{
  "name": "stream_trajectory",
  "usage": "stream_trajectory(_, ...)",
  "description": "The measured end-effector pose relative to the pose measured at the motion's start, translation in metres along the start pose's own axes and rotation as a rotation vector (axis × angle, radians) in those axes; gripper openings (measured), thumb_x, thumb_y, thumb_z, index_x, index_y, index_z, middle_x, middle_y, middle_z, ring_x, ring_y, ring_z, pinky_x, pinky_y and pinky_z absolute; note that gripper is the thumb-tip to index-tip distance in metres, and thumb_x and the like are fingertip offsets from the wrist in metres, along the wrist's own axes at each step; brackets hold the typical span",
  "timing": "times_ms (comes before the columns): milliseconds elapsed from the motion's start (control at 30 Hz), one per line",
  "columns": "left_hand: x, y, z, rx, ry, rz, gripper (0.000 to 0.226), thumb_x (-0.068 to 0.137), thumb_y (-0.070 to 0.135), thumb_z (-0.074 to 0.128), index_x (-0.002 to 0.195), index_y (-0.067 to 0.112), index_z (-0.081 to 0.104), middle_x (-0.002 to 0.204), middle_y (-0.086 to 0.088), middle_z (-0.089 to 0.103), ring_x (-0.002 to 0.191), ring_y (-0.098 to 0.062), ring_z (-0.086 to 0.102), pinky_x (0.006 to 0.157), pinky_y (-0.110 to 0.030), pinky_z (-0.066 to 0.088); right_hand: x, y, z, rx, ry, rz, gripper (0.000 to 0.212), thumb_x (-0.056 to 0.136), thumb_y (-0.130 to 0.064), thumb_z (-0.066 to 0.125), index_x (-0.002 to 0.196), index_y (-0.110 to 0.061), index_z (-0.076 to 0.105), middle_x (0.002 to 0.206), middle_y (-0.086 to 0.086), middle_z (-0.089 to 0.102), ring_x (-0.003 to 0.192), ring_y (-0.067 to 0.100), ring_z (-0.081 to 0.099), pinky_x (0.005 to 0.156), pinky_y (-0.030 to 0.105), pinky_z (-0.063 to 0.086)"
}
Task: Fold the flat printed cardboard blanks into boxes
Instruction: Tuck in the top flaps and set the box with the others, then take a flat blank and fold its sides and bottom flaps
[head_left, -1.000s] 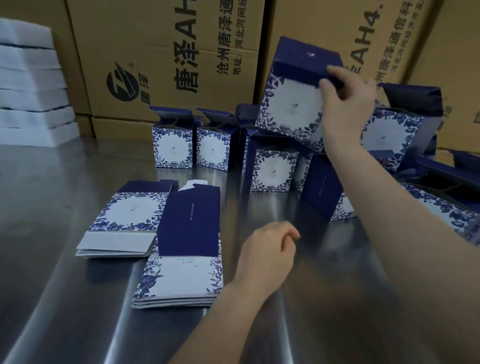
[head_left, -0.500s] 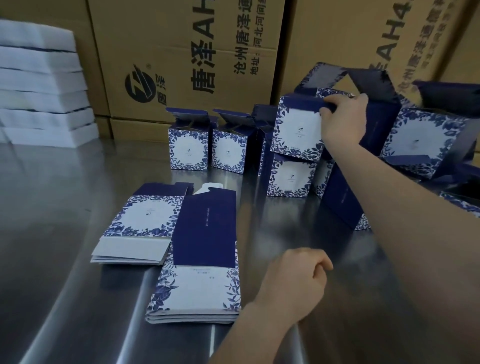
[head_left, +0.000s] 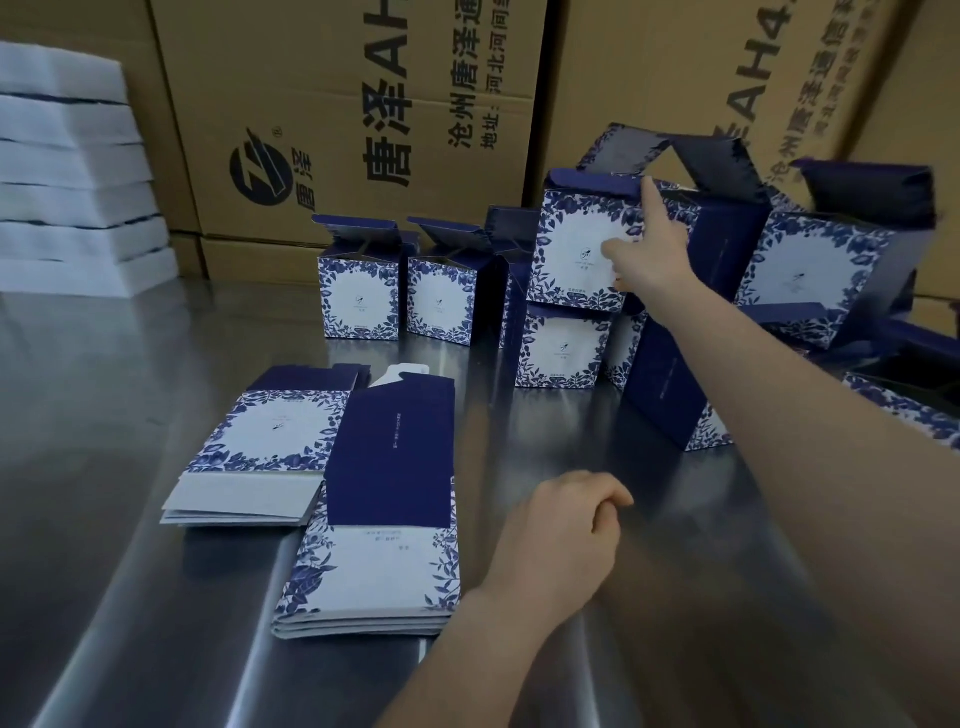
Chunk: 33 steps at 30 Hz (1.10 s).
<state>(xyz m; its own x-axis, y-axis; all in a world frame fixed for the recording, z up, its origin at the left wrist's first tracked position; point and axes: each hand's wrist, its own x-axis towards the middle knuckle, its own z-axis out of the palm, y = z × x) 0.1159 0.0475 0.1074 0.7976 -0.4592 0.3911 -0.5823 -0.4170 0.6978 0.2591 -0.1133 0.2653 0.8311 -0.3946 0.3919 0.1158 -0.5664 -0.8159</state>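
A folded blue-and-white floral box (head_left: 576, 249) sits stacked on another folded box (head_left: 563, 351) at the back of the steel table. My right hand (head_left: 647, 254) reaches to it with straight fingers, fingertips touching its top right edge. My left hand (head_left: 558, 535) hovers over the table with fingers loosely curled, holding nothing. Two stacks of flat blanks lie to its left: a near stack (head_left: 379, 519) with a navy panel up, and a far-left stack (head_left: 265, 447).
Two open-topped folded boxes (head_left: 361, 291) (head_left: 441, 299) stand at the back. More folded boxes (head_left: 821, 270) pile up at the right. Large brown cartons (head_left: 353, 119) form a wall behind. White foam sheets (head_left: 67, 171) are stacked at the far left.
My right hand carried the folded box down onto the stacked pile and has loosened from gripping it to touching its top edge. The left hand stayed nearly in place.
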Motion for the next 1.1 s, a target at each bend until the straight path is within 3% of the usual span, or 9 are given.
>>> stream_trajectory(100, 0.002, 0.003, -0.007, 0.048, 0.191, 0.046, 0.026, 0.094, 0.009, 0.052, 0.108, 0.020, 0.070, 0.105, 0.005, 0.068, 0.095, -0.017, 0.060, 0.084, -0.035, 0.048, -0.018, 0.005, -0.005, 0.032, 0.017, -0.051, 0.083, 0.092, -0.007, 0.054, 0.155, -0.040, 0.010, 0.159, 0.008, 0.006, 0.092, 0.017, 0.055, 0.083, 0.045, 0.057)
stream_trajectory(200, 0.006, 0.006, -0.021, 0.127, 0.457, 0.025, 0.027, 0.085, 0.005, 0.056, 0.102, 0.016, 0.073, 0.104, 0.000, 0.070, 0.097, -0.026, 0.061, 0.086, -0.040, 0.047, -0.043, 0.016, -0.006, 0.073, 0.053, -0.094, 0.082, 0.088, -0.002, 0.054, 0.153, -0.036, 0.017, 0.157, 0.006, 0.013, 0.122, 0.029, 0.047, 0.084, 0.046, 0.057)
stream_trajectory(267, 0.009, 0.005, -0.031, 0.201, 0.584, -0.063, 0.027, 0.082, 0.007, 0.059, 0.103, 0.017, 0.073, 0.110, -0.002, 0.068, 0.103, -0.029, 0.059, 0.089, -0.040, 0.042, -0.065, 0.025, -0.005, 0.112, 0.039, -0.083, 0.077, 0.087, -0.001, 0.054, 0.150, -0.033, 0.025, 0.152, 0.006, 0.025, 0.126, 0.034, 0.047, 0.088, 0.050, 0.055)
stream_trajectory(400, 0.011, -0.012, -0.045, 0.447, 0.406, -0.435, 0.048, 0.087, 0.026, 0.059, 0.134, 0.023, 0.052, 0.151, -0.006, 0.039, 0.143, -0.029, 0.025, 0.115, -0.053, 0.019, -0.119, 0.048, 0.004, 0.184, -0.080, 0.018, 0.061, 0.088, -0.002, 0.055, 0.138, -0.032, 0.040, 0.132, 0.006, 0.046, 0.094, 0.022, 0.062, 0.083, 0.050, 0.057)
stream_trajectory(533, 0.010, -0.029, -0.052, 0.529, 0.075, -0.690, 0.067, 0.086, 0.036, 0.056, 0.146, 0.021, 0.029, 0.163, -0.014, 0.008, 0.150, -0.039, -0.002, 0.116, -0.061, 0.005, -0.165, 0.061, 0.014, 0.282, -0.196, 0.108, 0.045, 0.091, 0.004, 0.048, 0.116, -0.033, 0.051, 0.108, 0.002, 0.057, 0.075, 0.020, 0.062, 0.069, 0.042, 0.054)
stream_trajectory(633, 0.008, -0.032, -0.055, 0.579, -0.041, -0.766, 0.061, 0.087, 0.033, 0.053, 0.142, 0.019, 0.033, 0.159, -0.016, 0.020, 0.148, -0.041, 0.011, 0.116, -0.057, 0.015, -0.182, 0.065, 0.018, 0.334, -0.236, 0.179, 0.039, 0.092, 0.006, 0.045, 0.107, -0.029, 0.056, 0.098, 0.005, 0.061, 0.067, 0.018, 0.061, 0.065, 0.036, 0.052)
stream_trajectory(767, 0.006, -0.029, -0.058, 0.645, 0.002, -0.716, 0.041, 0.090, 0.025, 0.051, 0.130, 0.020, 0.045, 0.142, -0.011, 0.044, 0.135, -0.035, 0.034, 0.105, -0.046, 0.029, -0.195, 0.068, 0.024, 0.389, -0.304, 0.291, 0.032, 0.094, 0.003, 0.045, 0.103, -0.023, 0.061, 0.094, 0.005, 0.065, 0.068, 0.020, 0.060, 0.063, 0.031, 0.053)
stream_trajectory(900, 0.006, -0.020, -0.058, 0.638, 0.043, -0.672, 0.041, 0.090, 0.026, 0.053, 0.130, 0.023, 0.049, 0.135, -0.009, 0.050, 0.129, -0.034, 0.041, 0.101, -0.042, 0.032, -0.202, 0.070, 0.029, 0.376, -0.356, 0.331, 0.030, 0.094, 0.003, 0.046, 0.103, -0.018, 0.065, 0.090, 0.005, 0.066, 0.070, 0.021, 0.061, 0.061, 0.025, 0.055)
stream_trajectory(1100, 0.006, -0.001, -0.054, 0.575, 0.136, -0.570, 0.036, 0.090, 0.032, 0.054, 0.124, 0.021, 0.051, 0.126, -0.007, 0.057, 0.121, -0.034, 0.049, 0.093, -0.044, 0.036, -0.203, 0.070, 0.029, 0.574, -0.415, 0.399, 0.017, 0.101, -0.013, 0.050, 0.113, -0.015, 0.062, 0.104, 0.013, 0.065, 0.078, 0.025, 0.069, 0.069, 0.033, 0.060)
